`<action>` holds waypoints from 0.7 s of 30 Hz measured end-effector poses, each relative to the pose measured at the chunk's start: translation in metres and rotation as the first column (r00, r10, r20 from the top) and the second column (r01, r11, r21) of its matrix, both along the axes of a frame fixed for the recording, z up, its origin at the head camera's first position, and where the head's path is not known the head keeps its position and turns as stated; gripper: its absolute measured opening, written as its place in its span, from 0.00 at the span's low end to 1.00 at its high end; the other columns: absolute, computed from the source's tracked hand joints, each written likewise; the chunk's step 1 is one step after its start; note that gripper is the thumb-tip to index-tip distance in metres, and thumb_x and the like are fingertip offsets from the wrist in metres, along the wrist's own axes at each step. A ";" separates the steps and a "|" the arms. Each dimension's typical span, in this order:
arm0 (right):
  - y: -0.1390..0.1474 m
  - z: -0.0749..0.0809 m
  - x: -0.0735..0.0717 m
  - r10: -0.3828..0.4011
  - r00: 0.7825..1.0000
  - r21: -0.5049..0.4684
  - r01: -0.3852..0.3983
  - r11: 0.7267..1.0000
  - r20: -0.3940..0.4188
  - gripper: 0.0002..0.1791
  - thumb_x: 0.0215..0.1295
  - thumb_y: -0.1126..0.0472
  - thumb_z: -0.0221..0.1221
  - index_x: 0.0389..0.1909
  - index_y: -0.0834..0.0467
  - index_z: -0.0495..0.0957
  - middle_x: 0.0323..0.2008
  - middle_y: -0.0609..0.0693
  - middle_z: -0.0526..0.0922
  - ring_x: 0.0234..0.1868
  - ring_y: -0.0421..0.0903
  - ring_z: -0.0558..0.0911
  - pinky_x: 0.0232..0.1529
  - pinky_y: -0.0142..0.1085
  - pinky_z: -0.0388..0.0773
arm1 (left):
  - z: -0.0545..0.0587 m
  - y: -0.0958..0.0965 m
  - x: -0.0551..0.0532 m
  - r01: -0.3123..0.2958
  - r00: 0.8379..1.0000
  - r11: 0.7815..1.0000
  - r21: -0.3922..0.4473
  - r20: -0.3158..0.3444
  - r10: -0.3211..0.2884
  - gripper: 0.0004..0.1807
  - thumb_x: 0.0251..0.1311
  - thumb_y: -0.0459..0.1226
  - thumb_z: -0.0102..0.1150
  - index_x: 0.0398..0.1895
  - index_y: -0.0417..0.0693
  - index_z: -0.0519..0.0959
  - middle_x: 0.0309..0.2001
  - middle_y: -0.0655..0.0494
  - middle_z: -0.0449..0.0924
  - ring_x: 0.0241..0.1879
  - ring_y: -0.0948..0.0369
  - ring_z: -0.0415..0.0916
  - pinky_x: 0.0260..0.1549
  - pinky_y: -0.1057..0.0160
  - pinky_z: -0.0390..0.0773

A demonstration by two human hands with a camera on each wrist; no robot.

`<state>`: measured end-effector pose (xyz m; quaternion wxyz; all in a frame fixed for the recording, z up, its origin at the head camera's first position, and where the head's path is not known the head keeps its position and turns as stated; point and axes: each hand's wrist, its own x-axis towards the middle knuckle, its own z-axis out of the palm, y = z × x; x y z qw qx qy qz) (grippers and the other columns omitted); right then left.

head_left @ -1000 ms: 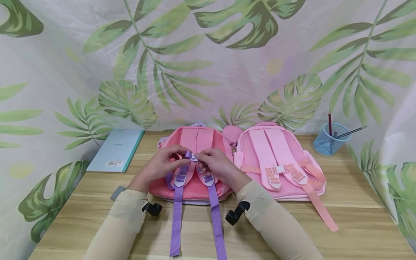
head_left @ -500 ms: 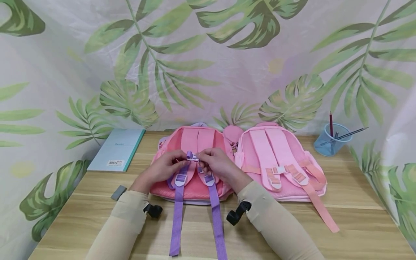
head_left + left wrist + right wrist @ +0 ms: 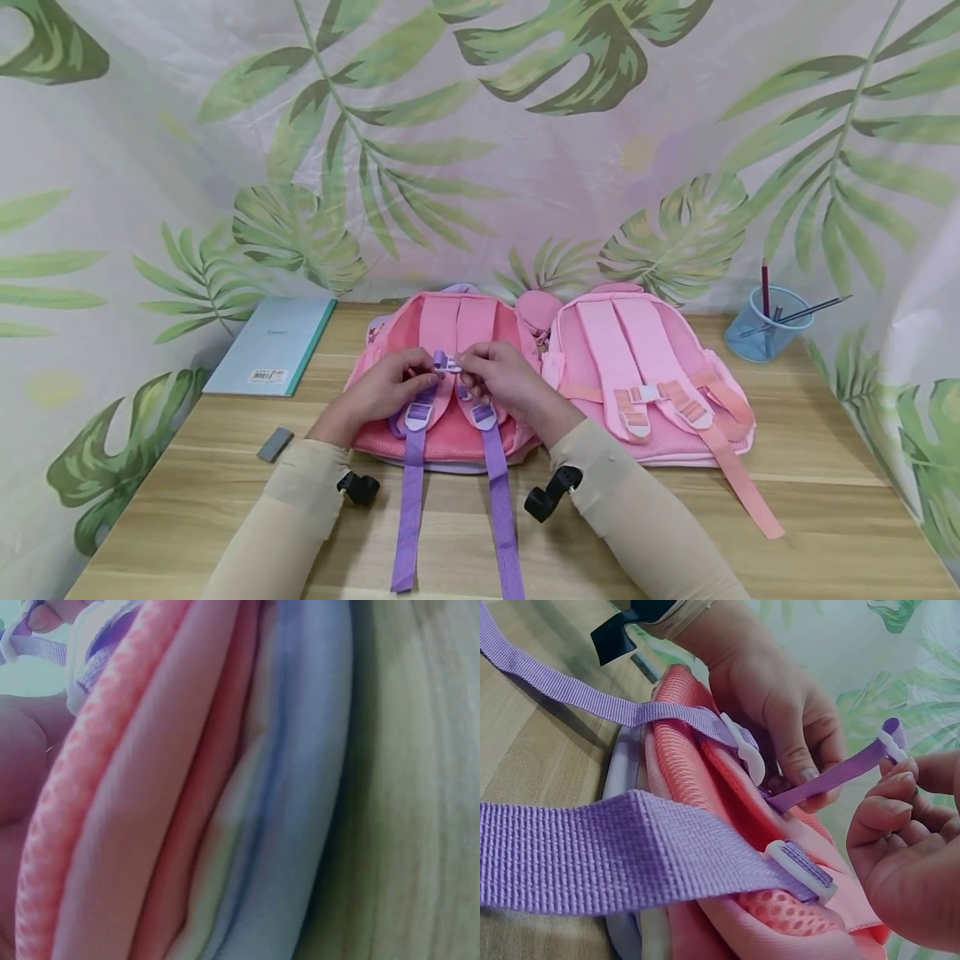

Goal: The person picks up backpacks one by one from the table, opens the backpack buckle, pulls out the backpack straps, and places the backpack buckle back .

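A coral-pink backpack (image 3: 456, 321) lies with its straps upward, and two long purple webbing straps (image 3: 411, 508) trail from its white adjusters (image 3: 417, 415) toward the near edge. Over its middle, my left hand (image 3: 378, 390) pinches a short purple chest strap (image 3: 832, 778) between thumb and fingers. My right hand (image 3: 504, 377) pinches the small white buckle (image 3: 891, 745) at the end of that strap, where the webbing forms a loop. In the left wrist view the backpack's side (image 3: 142, 795) hides most of the left hand.
A lighter pink backpack (image 3: 592, 333) with peach straps lies directly to the right. Behind it on the right stands a blue mesh pen cup (image 3: 765, 333) holding several pencils. A light blue notebook (image 3: 262, 346) and a small grey block (image 3: 275, 444) lie on the left of the wooden table (image 3: 172, 517).
My left hand and forearm have shifted slightly right, uncovering the grey block that the sleeve partly hid. Both hands keep their pinch on the strap and buckle.
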<state>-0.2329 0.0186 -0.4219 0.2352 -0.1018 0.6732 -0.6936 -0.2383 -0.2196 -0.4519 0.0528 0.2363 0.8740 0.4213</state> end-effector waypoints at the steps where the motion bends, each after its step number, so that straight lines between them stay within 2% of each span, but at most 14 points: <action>1: 0.000 0.001 0.000 0.001 1.000 -0.004 -0.001 1.000 0.000 0.12 0.84 0.61 0.54 0.39 0.63 0.79 0.22 0.46 0.75 0.23 0.39 0.71 0.23 0.29 0.68 | 0.000 0.001 0.000 -0.002 1.000 1.000 -0.006 -0.004 0.002 0.03 0.74 0.32 0.64 0.40 0.48 0.85 0.38 0.54 0.82 0.38 0.59 0.75 0.41 0.66 0.75; 11: 0.003 0.013 0.004 -0.007 1.000 -0.073 0.009 0.997 0.029 0.11 0.84 0.64 0.53 0.38 0.62 0.78 0.22 0.45 0.74 0.24 0.39 0.70 0.25 0.29 0.69 | -0.003 0.007 -0.001 -0.011 0.999 0.997 -0.072 -0.039 0.008 0.06 0.73 0.30 0.65 0.35 0.47 0.83 0.32 0.57 0.79 0.34 0.62 0.73 0.37 0.66 0.74; 18: 0.005 0.014 0.004 0.011 1.000 -0.070 -0.011 0.997 -0.005 0.11 0.83 0.64 0.53 0.38 0.63 0.79 0.21 0.45 0.74 0.22 0.39 0.70 0.22 0.28 0.66 | -0.006 0.009 -0.001 -0.035 0.999 0.995 -0.098 -0.033 0.032 0.08 0.73 0.32 0.66 0.33 0.48 0.81 0.29 0.60 0.75 0.32 0.63 0.71 0.35 0.66 0.71; 21: 0.005 0.013 0.004 0.005 1.000 -0.075 -0.005 0.997 -0.007 0.11 0.84 0.64 0.53 0.39 0.64 0.79 0.21 0.45 0.74 0.22 0.39 0.70 0.22 0.28 0.66 | -0.006 0.009 0.000 -0.035 0.999 0.994 -0.103 -0.033 0.032 0.07 0.73 0.32 0.66 0.34 0.47 0.82 0.30 0.59 0.77 0.32 0.62 0.72 0.35 0.66 0.72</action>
